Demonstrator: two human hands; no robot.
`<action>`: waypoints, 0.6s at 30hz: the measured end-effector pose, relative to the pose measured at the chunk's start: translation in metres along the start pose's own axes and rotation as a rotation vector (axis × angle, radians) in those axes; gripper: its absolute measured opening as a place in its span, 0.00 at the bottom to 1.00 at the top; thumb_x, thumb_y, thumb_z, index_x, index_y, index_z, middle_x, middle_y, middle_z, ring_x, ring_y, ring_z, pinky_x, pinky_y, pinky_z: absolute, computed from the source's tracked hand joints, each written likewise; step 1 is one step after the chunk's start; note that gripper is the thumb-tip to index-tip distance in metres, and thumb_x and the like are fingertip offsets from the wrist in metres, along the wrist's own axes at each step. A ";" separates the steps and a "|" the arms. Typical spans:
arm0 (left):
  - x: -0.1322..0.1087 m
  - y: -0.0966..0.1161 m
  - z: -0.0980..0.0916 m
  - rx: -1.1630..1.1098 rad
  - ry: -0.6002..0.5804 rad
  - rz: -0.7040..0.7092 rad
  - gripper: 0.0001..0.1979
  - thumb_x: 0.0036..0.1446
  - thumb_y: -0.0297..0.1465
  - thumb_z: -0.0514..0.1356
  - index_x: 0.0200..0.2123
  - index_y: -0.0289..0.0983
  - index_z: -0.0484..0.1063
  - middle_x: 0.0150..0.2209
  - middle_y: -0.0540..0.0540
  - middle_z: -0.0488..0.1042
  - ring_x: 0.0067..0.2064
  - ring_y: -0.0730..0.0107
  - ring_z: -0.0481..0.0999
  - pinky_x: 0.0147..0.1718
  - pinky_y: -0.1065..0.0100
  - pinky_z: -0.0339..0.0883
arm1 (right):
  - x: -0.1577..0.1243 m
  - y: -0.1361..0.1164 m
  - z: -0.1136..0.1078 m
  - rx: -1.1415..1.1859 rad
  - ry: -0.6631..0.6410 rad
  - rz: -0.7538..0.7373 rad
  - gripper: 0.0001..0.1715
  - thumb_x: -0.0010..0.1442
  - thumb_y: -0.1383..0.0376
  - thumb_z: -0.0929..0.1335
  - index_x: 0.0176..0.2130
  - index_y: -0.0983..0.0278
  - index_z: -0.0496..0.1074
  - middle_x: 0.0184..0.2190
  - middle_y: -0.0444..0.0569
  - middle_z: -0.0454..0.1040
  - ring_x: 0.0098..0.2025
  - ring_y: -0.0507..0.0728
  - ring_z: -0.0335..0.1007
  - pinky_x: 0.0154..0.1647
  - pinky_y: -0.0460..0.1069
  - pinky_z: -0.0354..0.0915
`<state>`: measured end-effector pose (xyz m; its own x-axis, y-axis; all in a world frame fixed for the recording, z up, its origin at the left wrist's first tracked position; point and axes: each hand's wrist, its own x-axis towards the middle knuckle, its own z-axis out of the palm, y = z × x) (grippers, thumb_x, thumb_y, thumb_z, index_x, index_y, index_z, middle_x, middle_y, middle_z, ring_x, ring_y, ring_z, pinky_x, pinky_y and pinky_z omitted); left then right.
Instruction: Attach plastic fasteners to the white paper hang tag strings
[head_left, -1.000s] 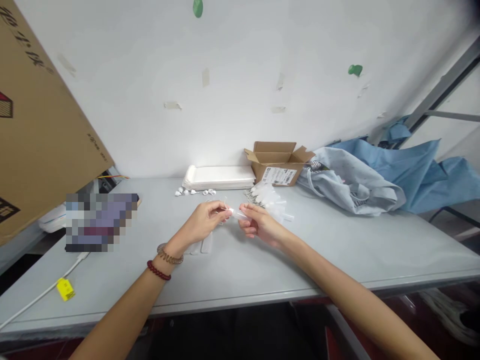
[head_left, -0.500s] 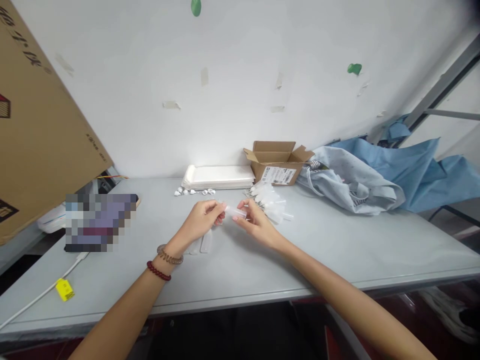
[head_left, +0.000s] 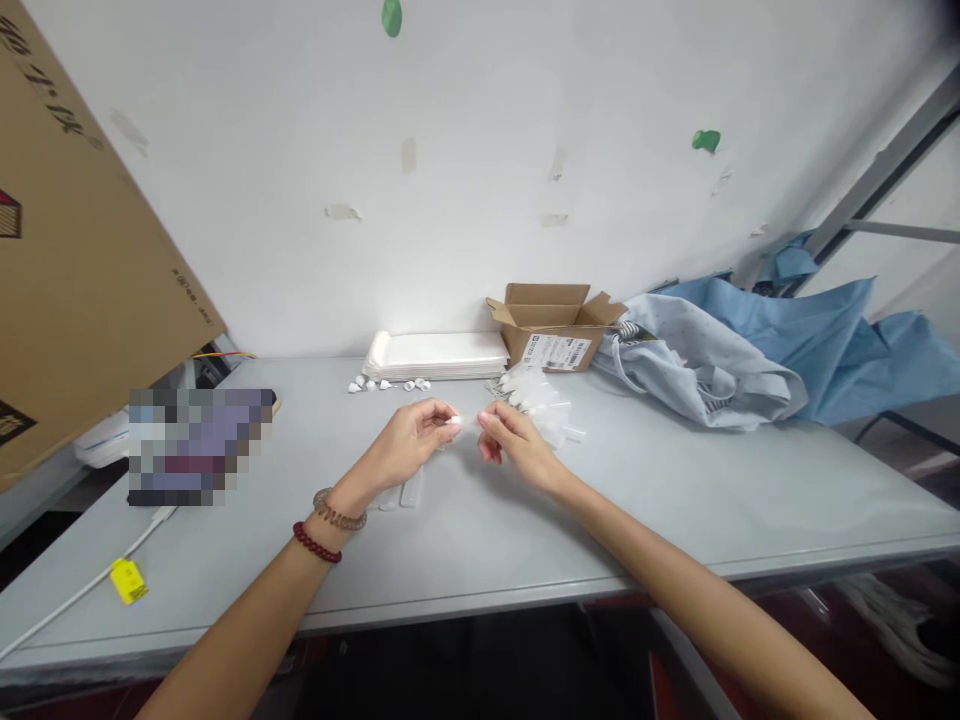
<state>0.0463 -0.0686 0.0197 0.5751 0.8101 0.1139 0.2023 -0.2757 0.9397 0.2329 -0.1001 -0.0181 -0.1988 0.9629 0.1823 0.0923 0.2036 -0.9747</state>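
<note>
Left hand (head_left: 416,437): grip pinching white piece (head_left: 454,421) | right hand (head_left: 521,448): can't tell grip (blurry) | tubes (head_left: 553,412) beside, likely for reach

Grey table (head_left: 712,510), its far edge at a white wall (head_left: 480,100).
On the wall: two green patches (head_left: 706,140), several strips of pale tape (head_left: 408,156).
Left: one large brown carton (head_left: 97,240), dark lettering, leaning at a tilt; coloured wires (head_left: 225,354) by its lower corner.
Left, on the table: one item masked by pixels (head_left: 202,445), nature not readable to me; one white cable (head_left: 56,610) with yellow tag (head_left: 128,581).
Far middle: one stack of white packets (head_left: 442,355), lying flat; to its right, one small brown box (head_left: 515,345), flaps up, printed white label (head_left: 556,351) facing me.
Far right: one crumpled pale-blue bundle (head_left: 697,365); beside it, deeper blue cloth (head_left: 832,350); behind, a metal frame (head_left: 874,180).
</note>
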 end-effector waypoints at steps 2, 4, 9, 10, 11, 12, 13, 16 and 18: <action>0.000 -0.001 0.001 -0.002 0.016 0.010 0.12 0.55 0.38 0.60 0.37 0.35 0.71 0.36 0.45 0.72 0.38 0.67 0.71 0.39 0.67 0.65 | 0.002 0.001 0.000 0.021 0.006 0.004 0.20 0.63 0.49 0.60 0.29 0.61 0.59 0.20 0.42 0.67 0.21 0.51 0.59 0.27 0.48 0.57; 0.000 0.000 0.001 -0.001 0.029 0.019 0.13 0.54 0.39 0.60 0.37 0.35 0.72 0.37 0.45 0.73 0.39 0.66 0.72 0.41 0.66 0.66 | 0.002 0.002 0.000 0.040 0.025 -0.011 0.20 0.62 0.49 0.61 0.31 0.62 0.61 0.21 0.42 0.66 0.22 0.50 0.58 0.26 0.48 0.57; 0.001 0.001 0.000 0.021 0.015 -0.073 0.18 0.58 0.43 0.56 0.29 0.34 0.72 0.29 0.45 0.74 0.32 0.67 0.73 0.36 0.66 0.67 | 0.000 0.000 0.003 0.053 0.033 -0.058 0.18 0.61 0.50 0.63 0.40 0.62 0.64 0.25 0.42 0.65 0.23 0.51 0.58 0.25 0.48 0.57; 0.001 0.001 0.000 0.024 0.005 -0.089 0.19 0.58 0.44 0.55 0.28 0.33 0.72 0.28 0.45 0.73 0.30 0.68 0.73 0.34 0.66 0.67 | 0.000 0.000 0.003 0.040 0.036 -0.062 0.18 0.61 0.50 0.63 0.41 0.62 0.64 0.26 0.43 0.66 0.24 0.51 0.58 0.25 0.48 0.58; 0.002 0.001 0.000 0.026 -0.005 -0.096 0.20 0.58 0.45 0.54 0.27 0.33 0.72 0.27 0.45 0.73 0.29 0.68 0.73 0.33 0.66 0.67 | -0.001 0.000 0.003 0.026 0.041 -0.067 0.18 0.61 0.51 0.63 0.42 0.62 0.64 0.27 0.43 0.66 0.24 0.51 0.58 0.26 0.48 0.58; 0.001 0.000 0.000 0.031 -0.011 -0.095 0.20 0.58 0.45 0.54 0.27 0.33 0.72 0.27 0.46 0.73 0.28 0.69 0.72 0.32 0.67 0.67 | -0.001 0.001 0.003 0.014 0.043 -0.071 0.18 0.61 0.51 0.63 0.42 0.62 0.64 0.27 0.44 0.67 0.24 0.51 0.59 0.26 0.48 0.58; 0.001 -0.001 0.001 0.043 -0.010 -0.087 0.21 0.59 0.45 0.54 0.27 0.33 0.72 0.26 0.46 0.72 0.27 0.69 0.72 0.31 0.67 0.66 | -0.001 0.001 0.003 0.007 0.043 -0.069 0.18 0.61 0.51 0.63 0.42 0.62 0.65 0.27 0.44 0.67 0.24 0.51 0.59 0.26 0.48 0.58; 0.000 -0.004 0.004 0.125 0.025 -0.051 0.21 0.60 0.44 0.52 0.25 0.34 0.71 0.23 0.48 0.71 0.26 0.70 0.70 0.28 0.69 0.64 | -0.001 0.002 0.001 0.004 0.046 -0.045 0.18 0.61 0.51 0.62 0.39 0.63 0.67 0.23 0.43 0.67 0.23 0.51 0.58 0.26 0.48 0.57; -0.001 -0.005 0.006 0.200 0.055 -0.030 0.21 0.60 0.44 0.51 0.24 0.35 0.70 0.21 0.48 0.70 0.25 0.70 0.69 0.26 0.70 0.62 | -0.001 0.003 0.000 0.001 0.053 -0.013 0.19 0.61 0.50 0.62 0.32 0.63 0.66 0.20 0.43 0.66 0.21 0.51 0.58 0.25 0.48 0.56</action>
<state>0.0500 -0.0713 0.0129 0.5236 0.8449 0.1095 0.3750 -0.3439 0.8609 0.2331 -0.1001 -0.0209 -0.1477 0.9682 0.2018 0.0889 0.2163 -0.9723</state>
